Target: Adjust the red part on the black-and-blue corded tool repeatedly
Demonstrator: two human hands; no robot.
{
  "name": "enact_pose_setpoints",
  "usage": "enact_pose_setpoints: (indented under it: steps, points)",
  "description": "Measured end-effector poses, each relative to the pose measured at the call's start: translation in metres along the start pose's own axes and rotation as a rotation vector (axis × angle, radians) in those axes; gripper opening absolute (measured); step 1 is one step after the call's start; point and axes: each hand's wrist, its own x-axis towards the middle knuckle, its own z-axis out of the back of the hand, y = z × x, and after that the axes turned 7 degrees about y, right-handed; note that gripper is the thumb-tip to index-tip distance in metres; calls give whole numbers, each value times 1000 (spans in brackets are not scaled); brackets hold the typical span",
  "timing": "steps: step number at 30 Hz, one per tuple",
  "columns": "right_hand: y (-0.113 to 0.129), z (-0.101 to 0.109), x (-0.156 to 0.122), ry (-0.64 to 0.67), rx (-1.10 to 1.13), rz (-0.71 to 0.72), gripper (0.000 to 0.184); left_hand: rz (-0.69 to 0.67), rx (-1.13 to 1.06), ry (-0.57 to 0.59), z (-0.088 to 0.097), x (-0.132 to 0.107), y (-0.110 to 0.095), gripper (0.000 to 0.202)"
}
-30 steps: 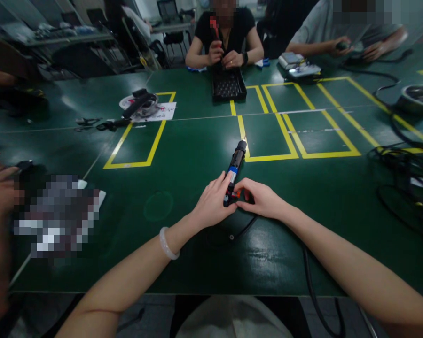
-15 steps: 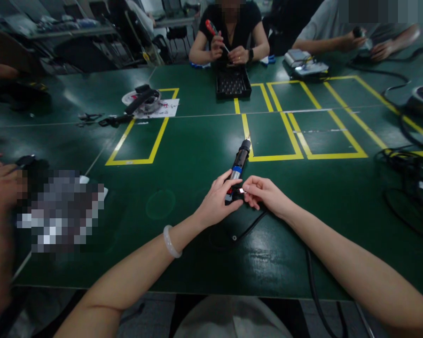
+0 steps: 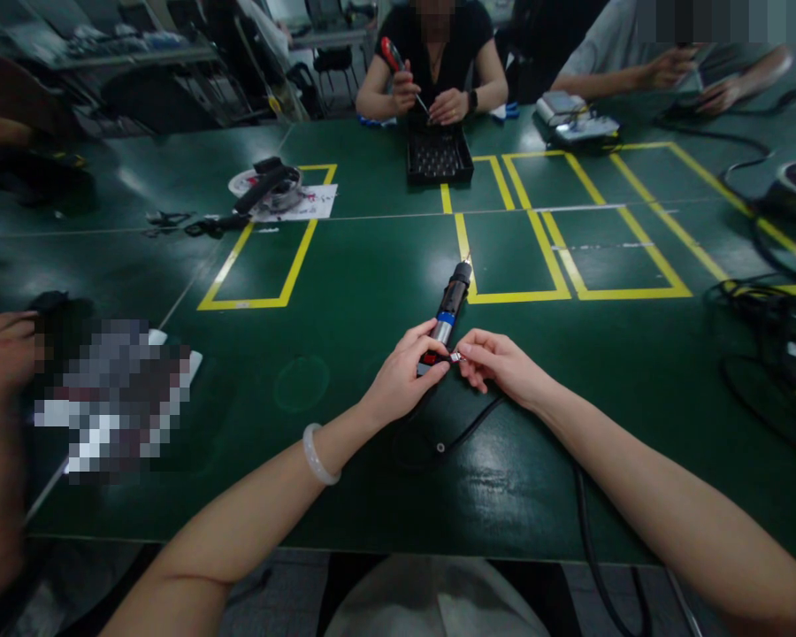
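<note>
An electric screwdriver [image 3: 456, 288], black with a blue ring and a silver band, lies on the green table [image 3: 371, 495] with its thin tip pointing away from me. My left hand [image 3: 408, 367] closes its fingers and thumb around the rear end, where a bit of red shows. My right hand [image 3: 494, 361] is just to the right, thumb and index finger pinched on a small white piece [image 3: 456, 356] against the tool's rear; its kind is too small to make out. Near my hands lies a black cable [image 3: 474, 423] with a round metal end.
Yellow tape rectangles [image 3: 517, 298] mark the table. Across from me, a person holds a red-handled screwdriver [image 3: 393, 55] over a black tray [image 3: 439, 172]. Tangled cables [image 3: 762, 345] lie at right. At left, another person's hand [image 3: 3, 354] is beside a blurred-out item [image 3: 119, 398].
My left hand has shifted slightly left and closed more on the rear of the electric screwdriver. My right hand has barely moved. The person opposite has lowered their screwdriver toward the tray.
</note>
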Motion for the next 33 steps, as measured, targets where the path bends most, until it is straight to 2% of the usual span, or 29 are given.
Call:
enact_pose_setpoints:
  steps: [15, 23, 33]
  points:
    - [-1, 0, -1, 50, -29, 9, 32, -1, 8, -8, -1, -1, 0, 15]
    - [-1, 2, -3, 143, -16, 65, 28, -16, 4, -27, -2, 0, 1, 20]
    - [-3, 0, -2, 129, -243, 165, 28, -36, -3, -19, -1, 0, 3, 14]
